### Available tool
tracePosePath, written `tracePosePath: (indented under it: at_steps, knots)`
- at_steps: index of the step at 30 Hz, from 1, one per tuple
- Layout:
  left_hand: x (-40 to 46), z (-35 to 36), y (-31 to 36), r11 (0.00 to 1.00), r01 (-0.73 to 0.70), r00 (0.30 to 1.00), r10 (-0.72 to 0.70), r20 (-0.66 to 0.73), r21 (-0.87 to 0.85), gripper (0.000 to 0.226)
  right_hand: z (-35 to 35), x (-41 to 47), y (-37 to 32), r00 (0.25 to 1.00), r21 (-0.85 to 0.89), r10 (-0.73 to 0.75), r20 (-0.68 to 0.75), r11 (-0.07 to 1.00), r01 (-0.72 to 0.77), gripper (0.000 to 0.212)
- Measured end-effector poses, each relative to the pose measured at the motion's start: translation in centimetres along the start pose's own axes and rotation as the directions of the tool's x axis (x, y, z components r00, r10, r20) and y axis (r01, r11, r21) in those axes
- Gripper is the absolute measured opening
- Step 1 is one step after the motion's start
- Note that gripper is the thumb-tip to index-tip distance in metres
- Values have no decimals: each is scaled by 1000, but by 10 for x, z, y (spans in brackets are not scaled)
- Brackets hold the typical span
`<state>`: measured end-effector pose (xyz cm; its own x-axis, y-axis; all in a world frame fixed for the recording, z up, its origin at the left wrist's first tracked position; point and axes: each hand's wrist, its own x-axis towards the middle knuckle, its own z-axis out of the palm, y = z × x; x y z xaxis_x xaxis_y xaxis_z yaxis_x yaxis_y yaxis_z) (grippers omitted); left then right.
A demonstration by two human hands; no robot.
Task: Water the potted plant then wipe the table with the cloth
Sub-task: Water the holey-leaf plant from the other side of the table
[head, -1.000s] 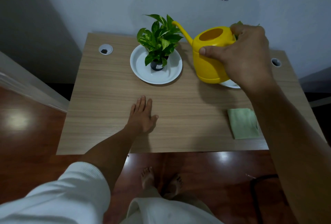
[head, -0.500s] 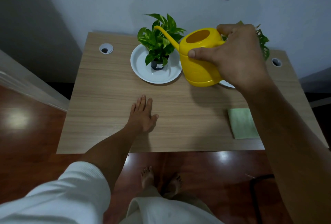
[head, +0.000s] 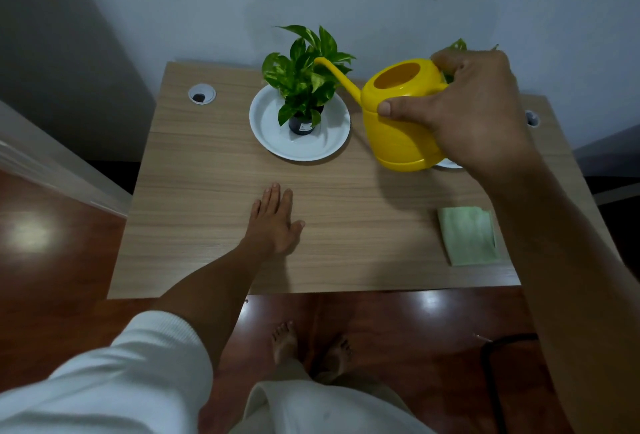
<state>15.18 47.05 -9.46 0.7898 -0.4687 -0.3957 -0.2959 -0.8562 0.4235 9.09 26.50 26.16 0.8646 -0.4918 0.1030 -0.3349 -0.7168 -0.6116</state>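
Observation:
A leafy green plant in a small dark pot stands on a white saucer at the back middle of the wooden table. My right hand grips a yellow watering can held above the table, right of the saucer. Its thin spout reaches into the plant's leaves. My left hand rests flat on the table with fingers spread, holding nothing. A folded light green cloth lies near the table's front right edge.
A second plant and its white saucer are mostly hidden behind my right hand and the can. Round cable holes sit at both back corners. A wall stands right behind the table. A dark cable lies on the floor.
My right hand has carried the watering can to the left over the last second, bringing the spout over the plant's leaves. My left hand has stayed flat on the table.

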Motion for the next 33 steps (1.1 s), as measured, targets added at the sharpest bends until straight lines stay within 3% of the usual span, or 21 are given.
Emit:
tracePosePath:
  at_steps: [7, 15, 22, 27, 33]
  knots:
    - [0, -2, 1, 1000, 4, 1000, -4, 14, 3, 84, -2, 3, 16, 998, -46, 32, -58, 998, -35, 76]
    - [2, -3, 2, 1000, 9, 999, -10, 32, 15, 86, -2, -5, 22, 998, -30, 63, 16, 998, -63, 62]
    - [1, -4, 1, 1000, 6, 999, -7, 53, 24, 88, 2, -10, 28, 996, -21, 77, 49, 997, -76, 67]
    - [1, -4, 1, 1000, 0, 999, -1, 32, 27, 88, 5, -9, 35, 998, -17, 63, -18, 998, -63, 60]
    - [1, -5, 5, 999, 12, 999, -13, 39, 35, 88, 10, -13, 41, 994, 65, 67, -85, 996, -61, 72]
